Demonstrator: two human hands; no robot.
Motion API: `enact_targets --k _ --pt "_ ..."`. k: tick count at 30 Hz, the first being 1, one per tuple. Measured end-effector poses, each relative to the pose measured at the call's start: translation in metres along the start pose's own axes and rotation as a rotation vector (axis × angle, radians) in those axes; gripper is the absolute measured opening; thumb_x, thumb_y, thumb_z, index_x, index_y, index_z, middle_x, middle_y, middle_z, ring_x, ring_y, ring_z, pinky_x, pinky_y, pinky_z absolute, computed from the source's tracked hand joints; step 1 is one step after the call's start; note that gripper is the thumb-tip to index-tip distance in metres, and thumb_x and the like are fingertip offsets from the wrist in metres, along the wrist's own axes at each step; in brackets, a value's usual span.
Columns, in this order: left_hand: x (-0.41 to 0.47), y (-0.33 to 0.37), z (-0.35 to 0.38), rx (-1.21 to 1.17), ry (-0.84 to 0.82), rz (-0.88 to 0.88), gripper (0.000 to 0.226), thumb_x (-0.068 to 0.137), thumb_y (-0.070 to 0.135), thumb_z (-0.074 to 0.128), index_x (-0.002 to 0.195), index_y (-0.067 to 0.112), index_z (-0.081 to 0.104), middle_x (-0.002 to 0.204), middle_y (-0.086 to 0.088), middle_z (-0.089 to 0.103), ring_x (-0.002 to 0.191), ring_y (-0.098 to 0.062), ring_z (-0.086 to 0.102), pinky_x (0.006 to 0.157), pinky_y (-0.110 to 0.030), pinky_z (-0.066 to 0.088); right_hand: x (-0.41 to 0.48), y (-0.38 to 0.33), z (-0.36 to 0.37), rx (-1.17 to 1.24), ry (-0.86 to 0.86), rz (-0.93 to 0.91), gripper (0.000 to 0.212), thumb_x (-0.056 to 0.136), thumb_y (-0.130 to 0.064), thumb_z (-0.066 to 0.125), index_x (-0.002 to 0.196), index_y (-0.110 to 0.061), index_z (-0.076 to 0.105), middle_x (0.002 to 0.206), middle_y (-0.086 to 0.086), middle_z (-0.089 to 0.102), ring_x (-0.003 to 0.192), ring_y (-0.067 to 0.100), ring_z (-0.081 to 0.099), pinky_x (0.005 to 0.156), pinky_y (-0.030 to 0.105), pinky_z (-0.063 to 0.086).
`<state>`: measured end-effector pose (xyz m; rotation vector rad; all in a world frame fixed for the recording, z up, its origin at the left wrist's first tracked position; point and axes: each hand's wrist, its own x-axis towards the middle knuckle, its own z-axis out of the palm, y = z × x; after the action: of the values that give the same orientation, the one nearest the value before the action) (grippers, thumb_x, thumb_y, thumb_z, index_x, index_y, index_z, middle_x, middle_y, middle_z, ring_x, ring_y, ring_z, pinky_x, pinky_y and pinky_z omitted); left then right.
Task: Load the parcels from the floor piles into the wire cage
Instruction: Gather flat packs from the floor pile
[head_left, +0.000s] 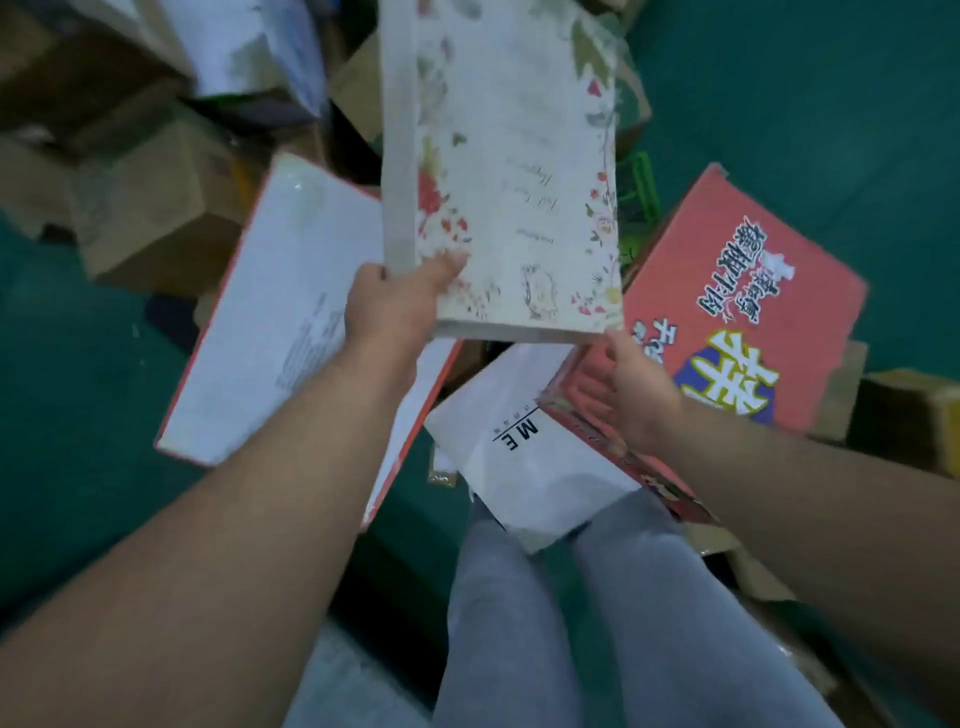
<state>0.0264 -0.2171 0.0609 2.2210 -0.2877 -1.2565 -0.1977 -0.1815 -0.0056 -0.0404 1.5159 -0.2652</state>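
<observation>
A flat white box with a floral print (509, 171) is held up in the air above the floor pile. My left hand (395, 306) grips its near left corner, thumb on the printed face. My right hand (636, 395) is under its near right corner, fingers curled against the bottom edge. Below it lie a large white box with orange edges (275, 332), a white bag marked "ME" (524, 457) and an orange printed carton (737, 291). No wire cage shows in the view.
Brown cardboard boxes (156, 208) are heaped at the upper left, with white bags (239, 47) on top. More cardboard (904, 410) sits at the right. The floor (831, 104) is green. My legs in grey trousers (571, 623) stand just behind the pile.
</observation>
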Motion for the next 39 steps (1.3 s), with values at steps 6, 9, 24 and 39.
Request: enact_targets --k 6,9,24,39 --pt "-0.135 -0.085 -0.082 -0.421 0.034 -0.484 0.051 0.072 0.053 0.086 0.112 0.027 0.071 0.116 -0.001 0.072 0.097 -0.025 0.071 0.075 -0.041 0.063 -0.086 0.002 -0.033 -0.347 -0.154 0.027 0.094 0.058 -0.085 0.070 0.135 -0.032 0.057 0.138 -0.003 0.062 0.118 0.017 0.064 0.088 0.037 0.050" --pt "-0.215 -0.131 -0.121 -0.621 0.016 -0.655 0.026 0.087 0.043 0.075 0.099 0.022 0.071 0.088 -0.003 0.078 0.084 -0.023 0.069 0.070 -0.038 0.060 -0.132 0.005 -0.027 -0.514 -0.184 0.043 0.075 0.070 -0.073 0.072 0.134 -0.038 0.057 0.131 -0.005 0.066 0.111 0.018 0.069 0.087 0.037 0.051" --pt "-0.473 -0.407 -0.190 -1.286 0.234 -0.805 0.032 0.089 0.039 0.072 0.105 0.012 0.065 0.093 -0.017 0.063 0.081 -0.029 0.061 0.057 -0.035 0.055 -0.289 0.225 0.023 -1.362 -0.139 -0.111 0.033 0.092 -0.040 0.069 0.100 -0.009 0.063 0.091 0.010 0.064 0.076 0.025 0.062 0.058 0.029 0.044" --pt "-0.702 -0.665 -0.237 -1.884 0.824 -0.725 0.035 0.092 0.029 0.075 0.111 0.006 0.058 0.105 -0.015 0.060 0.089 -0.031 0.061 0.064 -0.042 0.058 -0.406 0.582 0.042 -1.771 -0.466 -0.135 0.041 0.084 -0.042 0.076 0.109 -0.009 0.069 0.108 0.015 0.070 0.094 0.028 0.066 0.082 0.044 0.056"
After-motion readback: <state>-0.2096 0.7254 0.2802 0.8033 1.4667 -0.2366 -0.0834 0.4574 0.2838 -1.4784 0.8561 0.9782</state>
